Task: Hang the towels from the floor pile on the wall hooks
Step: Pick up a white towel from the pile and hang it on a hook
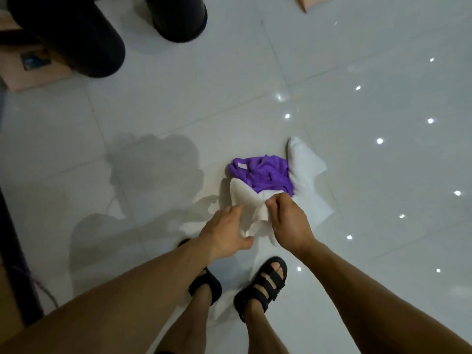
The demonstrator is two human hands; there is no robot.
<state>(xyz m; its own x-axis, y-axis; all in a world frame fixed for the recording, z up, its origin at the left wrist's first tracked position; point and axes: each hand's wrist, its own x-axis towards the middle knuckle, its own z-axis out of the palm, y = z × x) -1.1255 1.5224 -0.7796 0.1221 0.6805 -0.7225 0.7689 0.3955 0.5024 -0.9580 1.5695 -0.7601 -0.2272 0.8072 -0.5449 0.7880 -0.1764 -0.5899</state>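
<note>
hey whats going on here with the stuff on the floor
A person stands over a pile of towels on the tiled floor. Both hands are on a white towel: the right hand pinches its edge, the left hand grips it from the other side. A purple towel lies crumpled just behind it. No wall hooks are in view.

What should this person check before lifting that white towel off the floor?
1. Right hand pinches the white towel: ok.
2. Left hand has a real hold: cannot tell; its fingers lie along the cloth, thumb beneath.
3. Purple towel free of the white cloth: not ok; it touches white cloth on both sides and may drag along.
4. Sandals off the towels: ok; they stand apart from the pile.
5. Wall hooks located: cannot tell; none in view.
</note>
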